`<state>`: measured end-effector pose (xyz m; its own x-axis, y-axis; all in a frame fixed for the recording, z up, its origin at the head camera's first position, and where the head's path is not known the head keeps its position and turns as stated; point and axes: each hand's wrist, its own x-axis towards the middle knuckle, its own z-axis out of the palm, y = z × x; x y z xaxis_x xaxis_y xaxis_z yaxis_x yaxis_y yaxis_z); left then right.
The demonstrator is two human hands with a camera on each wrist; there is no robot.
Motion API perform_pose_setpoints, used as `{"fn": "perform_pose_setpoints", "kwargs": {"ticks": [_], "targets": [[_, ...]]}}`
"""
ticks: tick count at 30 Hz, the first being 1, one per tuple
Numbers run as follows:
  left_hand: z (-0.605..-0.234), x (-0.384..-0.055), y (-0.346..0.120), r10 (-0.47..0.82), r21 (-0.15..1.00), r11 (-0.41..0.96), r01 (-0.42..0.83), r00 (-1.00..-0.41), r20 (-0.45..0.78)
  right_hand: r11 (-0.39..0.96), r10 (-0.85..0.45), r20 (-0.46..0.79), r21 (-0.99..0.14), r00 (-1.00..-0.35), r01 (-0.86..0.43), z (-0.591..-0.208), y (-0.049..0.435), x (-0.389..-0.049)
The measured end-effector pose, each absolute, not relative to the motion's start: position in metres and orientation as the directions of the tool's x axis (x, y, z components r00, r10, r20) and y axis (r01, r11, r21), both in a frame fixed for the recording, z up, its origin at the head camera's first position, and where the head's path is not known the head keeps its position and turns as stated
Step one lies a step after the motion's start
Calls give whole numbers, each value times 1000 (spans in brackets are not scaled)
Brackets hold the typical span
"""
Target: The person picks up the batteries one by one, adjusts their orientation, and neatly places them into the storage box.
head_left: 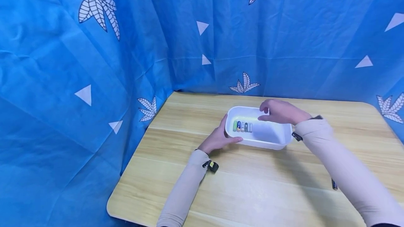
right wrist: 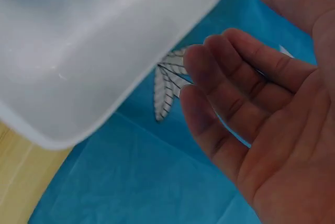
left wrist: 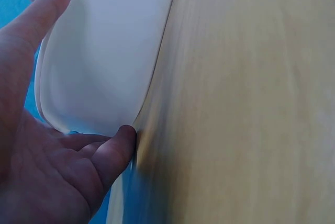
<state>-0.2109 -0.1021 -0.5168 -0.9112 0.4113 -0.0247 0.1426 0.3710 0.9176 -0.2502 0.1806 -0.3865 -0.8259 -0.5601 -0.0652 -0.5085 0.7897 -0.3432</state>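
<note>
A white plastic bin (head_left: 262,143) stands on the table, and several batteries (head_left: 242,126) lie side by side in a row at its left end. My left hand (head_left: 219,136) grips that end, the thumb along the front wall and the fingers around the corner; the left wrist view shows the hand (left wrist: 57,166) against the bin's outer wall (left wrist: 110,51). Over the right part of the bin hovers my right hand (head_left: 282,111), fingers loosely bent. In the right wrist view this hand (right wrist: 277,103) has nothing in it and is apart from the bin's wall (right wrist: 104,72).
One dark battery (head_left: 334,184) lies on the wooden table (head_left: 252,192) beside my right forearm, partly covered by the sleeve. A blue patterned curtain (head_left: 189,45) hangs behind the table and along its left side.
</note>
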Motion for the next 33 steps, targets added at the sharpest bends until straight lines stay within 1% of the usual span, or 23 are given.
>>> {"fn": "perform_pose_setpoints", "kwargs": {"ticks": [6,11,15,21,29,33], "targets": [[-517,-212,-102,414,916,372,150,-910,-19,771,-521,-29,-446,-853,-455,-373,208,-227],[-518,-213,-103,415,918,368,150,-910,-18,774,-479,-17,-481,-878,-413,-376,237,-206],[-519,-213,-103,409,917,374,141,-912,-26,776,-443,3,-499,-896,-385,-384,259,-188],[-518,-213,-103,416,921,364,140,-909,-26,795,-393,31,-490,-919,-356,-399,287,-164],[-518,-214,-103,419,921,360,152,-908,-14,774,-360,110,-519,-927,-362,-425,318,-136],[-519,-214,-103,425,926,346,150,-905,-12,780,-344,126,-514,-930,-358,-440,330,-124]]}}
